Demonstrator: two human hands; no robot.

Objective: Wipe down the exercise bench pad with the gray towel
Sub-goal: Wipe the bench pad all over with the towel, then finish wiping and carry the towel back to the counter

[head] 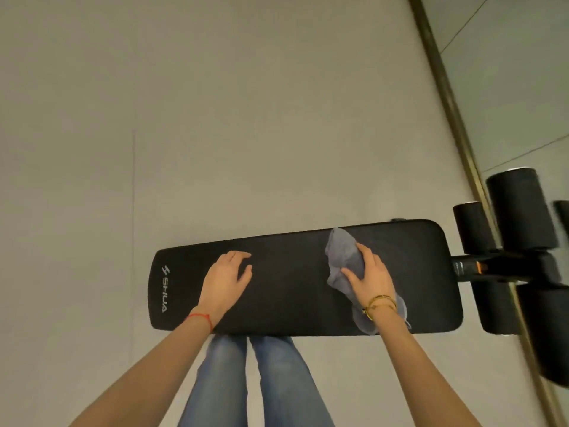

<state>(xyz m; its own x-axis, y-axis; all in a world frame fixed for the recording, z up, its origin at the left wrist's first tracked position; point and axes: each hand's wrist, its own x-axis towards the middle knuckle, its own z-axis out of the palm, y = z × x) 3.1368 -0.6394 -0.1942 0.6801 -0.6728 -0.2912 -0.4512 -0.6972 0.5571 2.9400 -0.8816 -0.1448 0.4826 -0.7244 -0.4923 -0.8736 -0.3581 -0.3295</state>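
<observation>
Black exercise bench pad (292, 282) lying crosswise in view over a pale gray floor (215, 118). Printed in light letters near the pad's left end: "SHUA" (165, 295), with a small lightning-like logo (166, 269) just above it, text running sideways along the pad's width. Small orange tab (479, 267) on the black frame post at the right end; no writing legible there.

Left hand (226, 280) laid palm down on the pad's left half, fingers loosely spread and slightly bent, gripping nothing; thin red string (201, 318) around that wrist. Right hand (371, 274) pressed onto the gray towel (341, 257) on the pad's right half, fingers extended over the bunched cloth, thumb splayed toward the left; gold bracelets (379, 305) at the wrist. Towel crumpled, one end reaching toward the pad's far edge, the other trailing beneath the wrist to the near edge.

Black foam rollers (520, 211) beyond the right end, beside a brass-colored floor strip (446, 118). Blue jeans (255, 380) below the pad's near edge.
</observation>
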